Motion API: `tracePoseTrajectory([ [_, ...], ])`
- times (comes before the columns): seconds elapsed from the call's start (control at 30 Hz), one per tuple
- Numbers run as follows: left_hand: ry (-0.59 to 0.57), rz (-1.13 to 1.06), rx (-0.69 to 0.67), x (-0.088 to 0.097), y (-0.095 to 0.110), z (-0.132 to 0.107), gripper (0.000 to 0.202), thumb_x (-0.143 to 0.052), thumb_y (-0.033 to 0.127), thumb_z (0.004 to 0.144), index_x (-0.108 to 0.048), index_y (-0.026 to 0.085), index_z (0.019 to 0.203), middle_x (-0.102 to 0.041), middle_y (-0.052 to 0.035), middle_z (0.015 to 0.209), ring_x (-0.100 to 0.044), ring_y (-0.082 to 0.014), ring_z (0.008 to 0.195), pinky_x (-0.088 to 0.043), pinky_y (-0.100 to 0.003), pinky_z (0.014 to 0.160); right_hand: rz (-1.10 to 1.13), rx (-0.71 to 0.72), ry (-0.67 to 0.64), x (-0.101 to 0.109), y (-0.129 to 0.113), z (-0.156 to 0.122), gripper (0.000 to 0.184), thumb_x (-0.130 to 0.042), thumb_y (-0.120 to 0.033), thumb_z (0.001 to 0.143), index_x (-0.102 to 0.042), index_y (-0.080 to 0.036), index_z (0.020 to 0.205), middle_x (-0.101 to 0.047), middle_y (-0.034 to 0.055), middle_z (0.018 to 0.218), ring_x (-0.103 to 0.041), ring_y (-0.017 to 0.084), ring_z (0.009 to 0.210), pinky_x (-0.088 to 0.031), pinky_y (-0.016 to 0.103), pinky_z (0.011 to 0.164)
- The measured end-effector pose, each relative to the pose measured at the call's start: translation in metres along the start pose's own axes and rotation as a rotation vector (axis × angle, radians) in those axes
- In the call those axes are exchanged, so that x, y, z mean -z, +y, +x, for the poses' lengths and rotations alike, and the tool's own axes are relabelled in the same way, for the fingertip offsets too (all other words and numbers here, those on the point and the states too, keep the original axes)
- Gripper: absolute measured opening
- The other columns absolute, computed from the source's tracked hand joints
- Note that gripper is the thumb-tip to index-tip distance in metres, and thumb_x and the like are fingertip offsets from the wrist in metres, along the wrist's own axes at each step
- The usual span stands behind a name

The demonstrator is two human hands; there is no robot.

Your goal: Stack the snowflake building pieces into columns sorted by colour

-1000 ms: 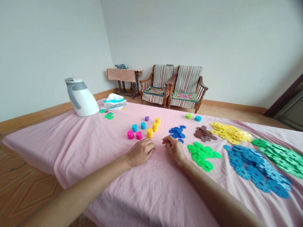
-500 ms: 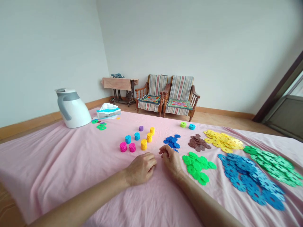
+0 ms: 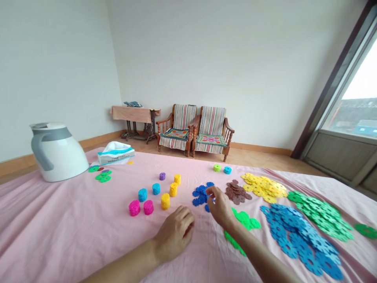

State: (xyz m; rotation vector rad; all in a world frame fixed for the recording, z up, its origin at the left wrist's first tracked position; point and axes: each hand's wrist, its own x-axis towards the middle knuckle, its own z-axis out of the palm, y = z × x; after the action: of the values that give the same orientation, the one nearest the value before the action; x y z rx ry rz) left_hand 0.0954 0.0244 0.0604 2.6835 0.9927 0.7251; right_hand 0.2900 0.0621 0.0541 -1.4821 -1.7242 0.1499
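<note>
My left hand (image 3: 176, 232) rests on the pink cloth (image 3: 73, 228) with its fingers curled under; nothing shows in it. My right hand (image 3: 220, 204) hovers over the small heap of dark blue discs (image 3: 199, 193), fingertips pinched together at the heap's edge; what they hold, if anything, is too small to name. Short stacks of discs stand to the left: two pink (image 3: 140, 207), two cyan (image 3: 149, 192), three yellow (image 3: 171, 192) and a purple one (image 3: 162, 176). The bright green heap (image 3: 246, 223) lies partly under my right forearm.
A white kettle (image 3: 55, 151) and a tissue box (image 3: 115, 153) stand at the far left, with loose green discs (image 3: 100, 173) beside them. Brown (image 3: 237, 192), yellow (image 3: 264, 187), blue (image 3: 303, 237) and green (image 3: 322, 212) heaps spread to the right. Two chairs (image 3: 194, 131) stand by the wall.
My right hand has moved forward from the bare cloth to the dark blue heap. The left hand has stayed put, fingers curled. The camera has tilted up and turned right.
</note>
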Motion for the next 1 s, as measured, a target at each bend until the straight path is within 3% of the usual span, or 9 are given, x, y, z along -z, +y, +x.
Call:
tracePoseTrajectory([
  [0.13, 0.007, -0.029, 0.001, -0.001, -0.003, -0.002, 0.015, -0.046, 0.004, 0.078, -0.050, 0.019, 0.077, -0.054, -0.0031, 0.086, -0.048, -0.0180, 0.085, -0.042, -0.029, 0.073, -0.210, -0.011, -0.061, 0.004, 0.032, 0.020, 0.034, -0.047, -0.010, 0.068, -0.062, -0.015, 0.098, -0.065, 0.0092, 0.093, -0.060, 0.020, 0.084, -0.045, 0.032, 0.079],
  [0.3, -0.025, -0.070, 0.003, 0.002, -0.006, -0.002, 0.016, -0.047, 0.004, 0.078, -0.052, 0.019, 0.080, -0.055, -0.0028, 0.088, -0.048, -0.0180, 0.086, -0.042, -0.029, 0.074, -0.258, -0.040, -0.100, -0.002, 0.052, 0.039, 0.039, -0.049, -0.008, 0.070, -0.064, -0.014, 0.106, -0.066, 0.0123, 0.101, -0.060, 0.024, 0.094, -0.043, 0.035, 0.086],
  [0.53, -0.069, -0.104, 0.018, 0.003, -0.008, -0.004, 0.016, -0.049, 0.004, 0.078, -0.052, 0.020, 0.082, -0.055, -0.0018, 0.090, -0.048, -0.0179, 0.088, -0.041, -0.030, 0.079, -0.310, -0.029, -0.182, -0.016, 0.060, 0.053, 0.041, -0.048, -0.009, 0.075, -0.062, -0.015, 0.113, -0.063, 0.0141, 0.108, -0.056, 0.027, 0.099, -0.040, 0.036, 0.086],
  [0.87, -0.065, -0.146, 0.025, 0.005, -0.009, -0.003, 0.018, -0.050, 0.004, 0.078, -0.053, 0.020, 0.083, -0.056, -0.0015, 0.090, -0.048, -0.0174, 0.088, -0.042, -0.029, 0.079, -0.293, -0.044, -0.305, -0.007, 0.067, 0.070, 0.020, -0.059, -0.016, 0.071, -0.067, -0.013, 0.089, -0.061, 0.0111, 0.088, -0.058, 0.020, 0.081, -0.042, 0.030, 0.076],
  [1.0, -0.034, -0.166, 0.022, 0.004, -0.008, -0.003, 0.018, -0.047, 0.004, 0.079, -0.054, 0.019, 0.082, -0.057, -0.0021, 0.088, -0.050, -0.0169, 0.087, -0.043, -0.028, 0.077, -0.245, -0.051, -0.324, -0.013, 0.061, 0.069, 0.033, -0.057, -0.024, 0.076, -0.063, -0.017, 0.107, -0.063, 0.0092, 0.098, -0.058, 0.020, 0.090, -0.041, 0.030, 0.082],
])
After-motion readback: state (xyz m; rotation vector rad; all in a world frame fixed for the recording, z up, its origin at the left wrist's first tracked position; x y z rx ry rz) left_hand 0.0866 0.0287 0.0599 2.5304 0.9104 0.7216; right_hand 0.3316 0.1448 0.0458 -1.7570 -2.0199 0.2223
